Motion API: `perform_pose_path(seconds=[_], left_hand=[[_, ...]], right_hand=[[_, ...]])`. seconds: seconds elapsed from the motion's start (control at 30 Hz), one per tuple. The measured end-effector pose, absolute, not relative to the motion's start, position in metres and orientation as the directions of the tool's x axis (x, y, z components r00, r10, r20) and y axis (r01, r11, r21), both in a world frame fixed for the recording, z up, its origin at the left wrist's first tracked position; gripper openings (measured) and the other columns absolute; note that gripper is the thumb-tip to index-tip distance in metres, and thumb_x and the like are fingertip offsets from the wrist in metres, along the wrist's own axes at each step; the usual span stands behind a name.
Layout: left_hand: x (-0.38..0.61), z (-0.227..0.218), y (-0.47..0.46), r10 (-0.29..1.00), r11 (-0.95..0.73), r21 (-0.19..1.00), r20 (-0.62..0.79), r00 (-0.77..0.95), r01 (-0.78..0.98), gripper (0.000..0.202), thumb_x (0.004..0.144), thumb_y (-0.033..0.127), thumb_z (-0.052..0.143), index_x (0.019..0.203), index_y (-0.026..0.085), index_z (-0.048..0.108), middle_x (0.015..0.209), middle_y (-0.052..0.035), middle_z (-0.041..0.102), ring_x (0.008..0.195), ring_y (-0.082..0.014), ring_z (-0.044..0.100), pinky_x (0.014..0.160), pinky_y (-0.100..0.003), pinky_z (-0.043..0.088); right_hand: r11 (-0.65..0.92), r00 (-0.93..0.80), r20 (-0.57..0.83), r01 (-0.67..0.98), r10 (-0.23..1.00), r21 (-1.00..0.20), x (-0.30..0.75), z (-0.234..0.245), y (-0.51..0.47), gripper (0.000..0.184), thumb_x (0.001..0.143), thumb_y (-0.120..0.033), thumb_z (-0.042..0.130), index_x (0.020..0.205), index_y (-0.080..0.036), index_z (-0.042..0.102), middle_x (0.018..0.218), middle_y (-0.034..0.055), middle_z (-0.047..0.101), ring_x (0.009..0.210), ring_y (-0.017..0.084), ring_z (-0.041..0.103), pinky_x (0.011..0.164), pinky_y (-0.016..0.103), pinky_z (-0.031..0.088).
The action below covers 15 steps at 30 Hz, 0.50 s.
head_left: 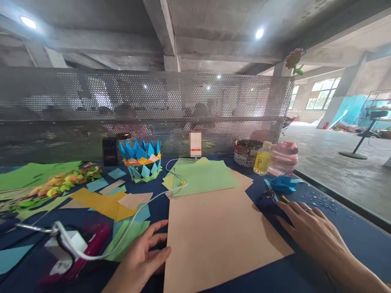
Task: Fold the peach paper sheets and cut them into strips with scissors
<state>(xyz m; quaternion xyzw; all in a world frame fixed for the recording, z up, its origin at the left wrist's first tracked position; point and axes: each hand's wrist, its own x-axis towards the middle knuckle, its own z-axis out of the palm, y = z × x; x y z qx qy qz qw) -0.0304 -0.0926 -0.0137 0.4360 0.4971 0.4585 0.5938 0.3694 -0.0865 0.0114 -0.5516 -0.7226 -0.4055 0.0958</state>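
Observation:
A large sheet of peach-coloured paper (210, 232) lies flat in front of me. My left hand (149, 250) rests at its left edge, fingers apart and loosely curved, the thumb tip touching or just beside the edge. My right hand (314, 230) is stretched out on the right, palm down and open, a ring on one finger. Its fingertips lie beside a small yellow thing (285, 199) and a dark object (269, 197) whose kind I cannot make out. A blue cut-paper piece (282, 184) lies beyond them. Green sheets (204, 177) cover the paper's far end.
On the left are coloured paper scraps (104, 203), a folded-paper basket (142, 162), artificial greenery (65, 181) and a magenta power strip (94, 244) with a white cable. A round basket (247, 152), yellow bottle (262, 158) and pink bottle (284, 156) stand before a perforated metal screen (171, 101).

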Motion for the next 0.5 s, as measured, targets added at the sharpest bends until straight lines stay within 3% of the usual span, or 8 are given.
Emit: perform_pose_path(seconds=[0.17,0.3,0.37,0.5], left_hand=[[-0.031,-0.014,-0.103,0.99,0.134,0.99,-0.132,0.049,-0.038,0.073,0.063,0.051,0.072,0.122,0.02,0.043,0.128,-0.0182,0.053,0.071,-0.0192,0.066,0.065,-0.034,0.053],[-0.03,-0.009,-0.119,0.997,0.055,0.998,-0.056,0.047,0.014,0.059,0.071,0.042,0.067,0.121,0.02,0.046,0.134,-0.0171,0.047,0.079,-0.017,0.066,0.073,-0.03,0.053],[-0.031,-0.008,-0.128,0.996,0.032,0.998,-0.036,0.077,0.047,0.053,0.075,0.039,0.062,0.122,0.02,0.047,0.13,-0.0159,0.053,0.085,-0.019,0.066,0.075,-0.03,0.054],[-0.045,-0.009,-0.141,0.989,-0.134,0.936,0.107,0.1,0.325,0.035,0.083,0.032,0.053,0.116,0.022,0.056,0.118,-0.0109,0.063,0.097,-0.0197,0.065,0.076,-0.025,0.055]], right_hand=[[0.105,-0.418,0.648,0.88,0.637,0.464,0.341,0.021,-0.099,0.037,0.092,-0.034,0.034,0.108,-0.014,0.062,0.101,0.0139,0.066,0.09,0.029,0.061,0.07,0.04,0.046],[0.346,-0.523,0.661,0.852,0.538,0.393,0.3,0.025,-0.112,0.037,0.093,-0.039,0.034,0.112,-0.02,0.06,0.107,0.0096,0.067,0.095,0.027,0.063,0.074,0.038,0.05],[0.517,-0.615,0.596,0.779,0.516,0.355,0.277,0.024,-0.118,0.03,0.092,-0.036,0.039,0.112,-0.027,0.06,0.112,0.0055,0.067,0.099,0.024,0.063,0.074,0.034,0.052],[0.623,-0.638,0.535,0.744,0.554,0.241,0.24,0.017,-0.123,0.034,0.086,-0.03,0.051,0.12,-0.026,0.056,0.114,0.0066,0.066,0.099,0.022,0.065,0.078,0.032,0.054]])
